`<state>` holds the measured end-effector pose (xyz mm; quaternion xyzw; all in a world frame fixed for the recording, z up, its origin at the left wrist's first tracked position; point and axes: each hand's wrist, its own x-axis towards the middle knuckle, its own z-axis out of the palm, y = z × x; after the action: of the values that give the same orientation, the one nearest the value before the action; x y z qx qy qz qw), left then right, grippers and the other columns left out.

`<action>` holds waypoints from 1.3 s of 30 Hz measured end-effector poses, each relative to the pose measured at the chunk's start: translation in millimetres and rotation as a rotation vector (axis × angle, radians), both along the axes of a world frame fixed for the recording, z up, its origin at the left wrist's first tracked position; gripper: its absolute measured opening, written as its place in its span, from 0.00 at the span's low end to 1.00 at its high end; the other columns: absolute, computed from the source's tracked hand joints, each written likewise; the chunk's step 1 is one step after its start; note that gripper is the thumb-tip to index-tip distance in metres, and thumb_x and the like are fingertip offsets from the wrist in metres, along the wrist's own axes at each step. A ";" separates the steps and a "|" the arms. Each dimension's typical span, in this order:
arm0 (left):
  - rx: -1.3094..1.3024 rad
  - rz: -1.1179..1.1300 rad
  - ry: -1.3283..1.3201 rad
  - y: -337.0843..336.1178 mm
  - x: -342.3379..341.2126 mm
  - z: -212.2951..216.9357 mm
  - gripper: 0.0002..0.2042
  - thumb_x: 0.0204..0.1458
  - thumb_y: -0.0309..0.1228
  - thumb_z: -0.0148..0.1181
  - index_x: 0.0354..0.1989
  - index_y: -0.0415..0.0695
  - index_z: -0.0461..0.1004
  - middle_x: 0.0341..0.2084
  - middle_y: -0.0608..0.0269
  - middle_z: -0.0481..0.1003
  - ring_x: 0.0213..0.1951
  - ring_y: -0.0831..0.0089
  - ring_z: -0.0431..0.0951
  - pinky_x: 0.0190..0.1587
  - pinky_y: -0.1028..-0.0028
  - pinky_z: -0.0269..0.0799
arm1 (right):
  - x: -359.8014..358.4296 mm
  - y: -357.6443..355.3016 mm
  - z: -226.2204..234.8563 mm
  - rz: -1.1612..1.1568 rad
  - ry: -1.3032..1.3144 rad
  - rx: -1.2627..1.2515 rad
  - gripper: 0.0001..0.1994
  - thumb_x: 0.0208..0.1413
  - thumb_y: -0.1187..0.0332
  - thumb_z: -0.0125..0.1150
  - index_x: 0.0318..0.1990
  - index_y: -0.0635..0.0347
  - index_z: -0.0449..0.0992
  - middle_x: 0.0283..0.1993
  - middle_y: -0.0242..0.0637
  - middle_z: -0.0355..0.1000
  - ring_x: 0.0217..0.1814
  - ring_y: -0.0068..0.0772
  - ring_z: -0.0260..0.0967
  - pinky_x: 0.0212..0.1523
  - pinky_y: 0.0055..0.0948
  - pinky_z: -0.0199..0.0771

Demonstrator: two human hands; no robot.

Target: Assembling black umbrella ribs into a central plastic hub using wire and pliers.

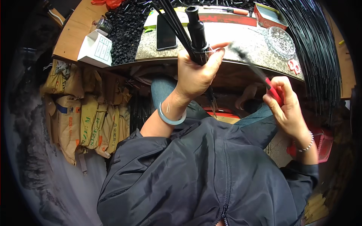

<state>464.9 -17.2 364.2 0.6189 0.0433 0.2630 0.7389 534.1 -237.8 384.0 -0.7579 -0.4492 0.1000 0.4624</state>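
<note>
The black tube with its bundle of thin rods (197, 32) is standing upright over the near edge of the tabletop (241, 41), the left hand (196, 71) gripping it with closed fingers to steady it while the right hand (286, 109), fingers wrapped tight, is angling a red-handled tool (260, 75) toward it.
</note>
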 end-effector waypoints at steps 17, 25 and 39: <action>0.177 -0.049 0.046 -26.0 -5.3 -10.8 0.10 0.41 0.18 0.56 0.35 0.36 0.77 0.31 0.50 0.77 0.31 0.78 0.77 0.33 0.75 0.72 | -21.9 81.8 -11.9 -0.162 -0.004 0.603 0.07 0.43 0.76 0.66 0.32 0.64 0.78 0.31 0.34 0.73 0.32 0.21 0.68 0.31 0.19 0.67; 0.187 -0.111 -0.072 -21.4 -0.1 5.6 0.07 0.42 0.19 0.56 0.31 0.33 0.75 0.30 0.56 0.78 0.28 0.80 0.75 0.31 0.79 0.72 | -20.5 82.0 -3.6 -0.117 0.221 0.603 0.08 0.43 0.73 0.67 0.33 0.66 0.77 0.30 0.34 0.75 0.32 0.21 0.68 0.34 0.20 0.67; 0.114 0.034 0.019 -1.7 -0.3 3.3 0.09 0.50 0.19 0.51 0.38 0.33 0.75 0.09 0.78 0.63 0.12 0.92 0.58 0.14 0.85 0.50 | 3.2 12.8 23.0 -0.210 -0.607 0.067 0.13 0.35 0.77 0.67 0.33 0.60 0.77 0.29 0.35 0.65 0.26 0.30 0.66 0.26 0.25 0.67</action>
<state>464.6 -18.8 367.4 0.6616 0.0457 0.2719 0.6973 537.3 -225.1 407.1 -0.7796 -0.4889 -0.1937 0.3401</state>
